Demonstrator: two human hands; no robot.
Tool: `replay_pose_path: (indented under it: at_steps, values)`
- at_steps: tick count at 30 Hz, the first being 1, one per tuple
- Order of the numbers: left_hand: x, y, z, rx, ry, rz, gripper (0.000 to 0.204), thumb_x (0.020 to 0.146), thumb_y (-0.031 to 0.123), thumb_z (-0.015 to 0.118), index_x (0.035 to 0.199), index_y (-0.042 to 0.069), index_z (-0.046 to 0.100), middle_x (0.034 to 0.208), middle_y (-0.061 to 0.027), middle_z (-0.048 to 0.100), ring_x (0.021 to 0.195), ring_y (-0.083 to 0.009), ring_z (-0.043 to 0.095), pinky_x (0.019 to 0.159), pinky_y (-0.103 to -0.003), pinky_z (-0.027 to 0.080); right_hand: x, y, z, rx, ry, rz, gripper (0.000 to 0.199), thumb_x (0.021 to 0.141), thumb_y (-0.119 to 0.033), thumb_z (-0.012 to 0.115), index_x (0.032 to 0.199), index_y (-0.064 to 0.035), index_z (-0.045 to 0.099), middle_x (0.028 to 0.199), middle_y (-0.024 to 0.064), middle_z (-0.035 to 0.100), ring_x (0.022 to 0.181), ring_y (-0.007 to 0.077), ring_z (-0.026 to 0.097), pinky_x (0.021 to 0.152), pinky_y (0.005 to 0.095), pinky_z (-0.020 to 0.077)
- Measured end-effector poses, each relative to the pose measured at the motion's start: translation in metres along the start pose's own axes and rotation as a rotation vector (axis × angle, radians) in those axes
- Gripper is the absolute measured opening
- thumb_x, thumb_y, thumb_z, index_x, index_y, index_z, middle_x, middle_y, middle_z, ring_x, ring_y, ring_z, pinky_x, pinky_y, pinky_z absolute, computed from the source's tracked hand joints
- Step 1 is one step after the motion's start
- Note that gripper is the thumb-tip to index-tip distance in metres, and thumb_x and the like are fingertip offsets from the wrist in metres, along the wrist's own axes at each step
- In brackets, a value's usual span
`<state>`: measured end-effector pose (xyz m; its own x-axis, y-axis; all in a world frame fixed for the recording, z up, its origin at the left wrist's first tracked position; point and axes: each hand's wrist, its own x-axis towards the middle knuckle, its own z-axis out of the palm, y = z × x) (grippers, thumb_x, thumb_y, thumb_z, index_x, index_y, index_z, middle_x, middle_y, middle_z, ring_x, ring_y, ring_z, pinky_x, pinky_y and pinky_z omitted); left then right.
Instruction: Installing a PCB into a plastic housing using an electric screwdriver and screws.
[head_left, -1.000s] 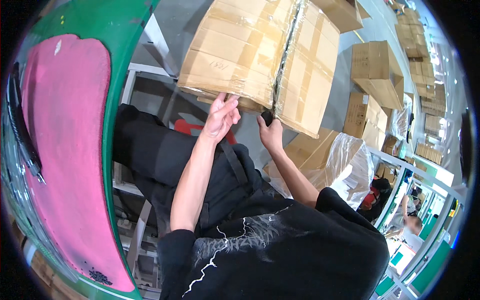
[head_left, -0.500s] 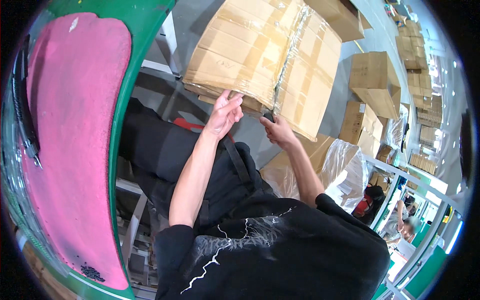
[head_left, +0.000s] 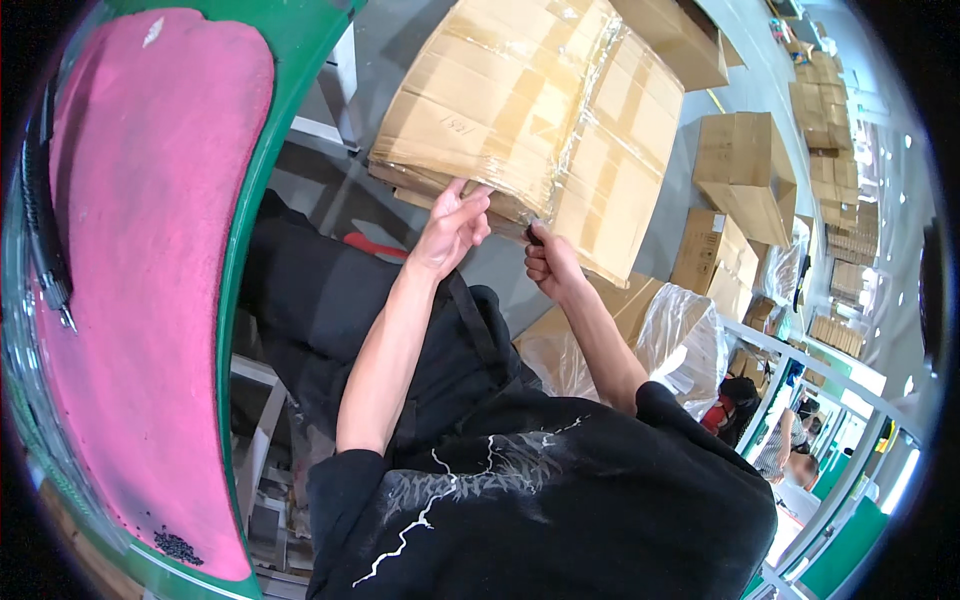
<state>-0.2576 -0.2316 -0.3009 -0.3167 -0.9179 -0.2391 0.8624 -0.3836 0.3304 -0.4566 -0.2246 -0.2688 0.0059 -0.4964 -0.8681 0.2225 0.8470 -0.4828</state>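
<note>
1. I have a tan cardboard box [head_left: 500,105] just beyond both sets of fingers, its near edge at the left fingertips. Its top looks creased, crossed by bands of tape, and a shiny taped seam [head_left: 583,107] runs away from beside the right fingertips.
2. I see the left hand [head_left: 447,230] half open, index and middle fingers tucked at the box's near edge; their tips are hidden, so I cannot tell whether they pinch it.
3. I have the right hand [head_left: 550,264] curled tight around a small dark tool [head_left: 533,234], its far end close to the seam.
4. Both bare forearms reach forward and converge; the left palm is turned partly inward, the right fist has its thumb uppermost on the tool.
5. Right of the right fingers I see clear plastic film [head_left: 680,335], then, farther out, an upright carton [head_left: 745,170].
</note>
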Motion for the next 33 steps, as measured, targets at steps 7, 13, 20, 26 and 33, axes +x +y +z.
replay_pose_path:
  at_steps: [7,13,20,26,33]
  values:
    - [-0.005,0.005,0.012,-0.088,-0.094,-0.013,0.070,0.088,0.009,0.065,0.143,0.000,0.023,0.139,-0.0198,0.045,0.060,-0.0098,0.056,0.056,-0.023,0.046,0.018,-0.017,0.017,-0.122,0.031,0.061,0.026,0.099,-0.033,0.049,0.089,-0.0091,0.051,0.052,-0.0081,0.027,0.039,0.0053,0.021,0.035,0.0229,0.0154]
    - [0.010,-0.002,0.006,0.054,0.001,0.039,0.052,0.091,0.010,0.062,0.134,-0.006,0.038,0.113,-0.0141,0.064,0.060,-0.0117,0.056,0.055,-0.024,0.046,-0.014,-0.059,-0.012,-0.610,0.032,-0.087,0.034,0.097,-0.037,0.053,0.084,-0.0049,0.056,0.053,-0.0003,0.045,0.036,0.0089,0.035,0.034,0.0259,0.0242]
    - [0.006,0.000,0.002,0.041,0.103,0.033,0.038,0.092,0.010,0.060,0.126,-0.001,0.047,0.107,-0.0113,0.065,0.051,-0.0079,0.050,0.049,-0.022,0.040,0.133,-0.198,-0.106,-0.280,0.246,-0.650,0.033,0.097,-0.036,0.049,0.079,-0.0086,0.047,0.060,0.0025,0.048,0.045,0.0110,0.044,0.038,0.0286,0.0344]
    - [0.016,-0.015,0.001,0.144,0.187,-0.069,0.020,0.094,0.019,0.062,0.093,-0.001,0.062,0.071,-0.0037,0.065,0.040,-0.0049,0.038,0.043,-0.022,0.031,0.257,-0.288,-0.100,-0.160,0.716,-1.084,0.022,0.095,-0.023,0.055,0.096,-0.0008,0.052,0.080,0.0121,0.060,0.066,0.0211,0.058,0.062,0.0366,0.0489]
    - [0.011,-0.036,0.024,0.320,0.219,-0.246,0.032,0.097,0.029,0.057,0.103,-0.002,0.061,0.075,-0.0102,0.068,0.051,-0.0087,0.051,0.046,-0.024,0.041,0.262,-0.308,-0.014,-0.602,1.209,-0.929,0.037,0.094,-0.038,0.051,0.113,-0.0079,0.061,0.105,0.0168,0.066,0.095,0.0354,0.064,0.083,0.0474,0.0491]
